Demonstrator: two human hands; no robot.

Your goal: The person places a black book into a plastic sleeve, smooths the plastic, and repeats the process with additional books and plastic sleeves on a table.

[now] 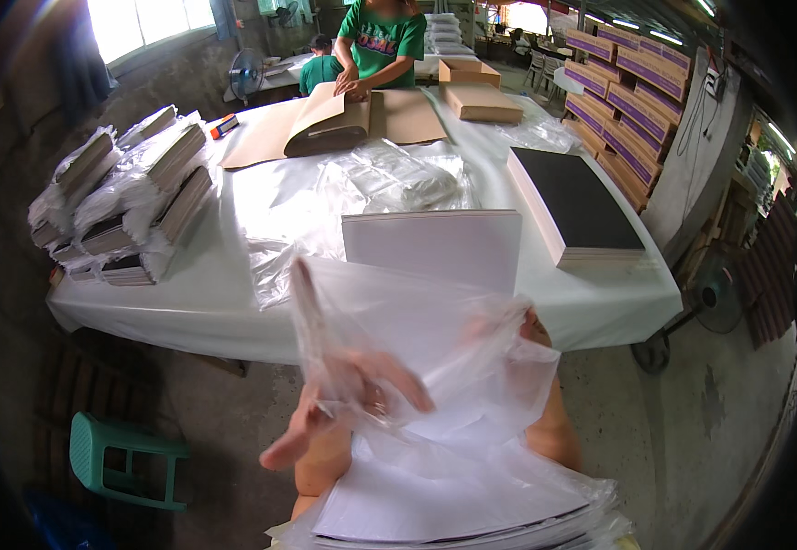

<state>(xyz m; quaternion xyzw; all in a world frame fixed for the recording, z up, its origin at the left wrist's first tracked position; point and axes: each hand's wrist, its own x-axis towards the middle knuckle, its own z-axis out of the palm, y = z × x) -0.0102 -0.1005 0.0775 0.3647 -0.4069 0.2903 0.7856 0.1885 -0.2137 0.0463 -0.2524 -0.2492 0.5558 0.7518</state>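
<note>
Left hand (pixel 348 390) partly behind plastic (pixel 398 298)

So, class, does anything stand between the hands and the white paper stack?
Possibly clear plastic film: it spreads across the white paper stack below its top edge, covering parts of the left hand and right hand; nothing else visible intervenes.

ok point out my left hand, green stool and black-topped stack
Left hand (pixel 348 385), head view: its middle
Green stool (pixel 88 451), head view: its seat
Black-topped stack (pixel 580 202), head view: top face
</note>
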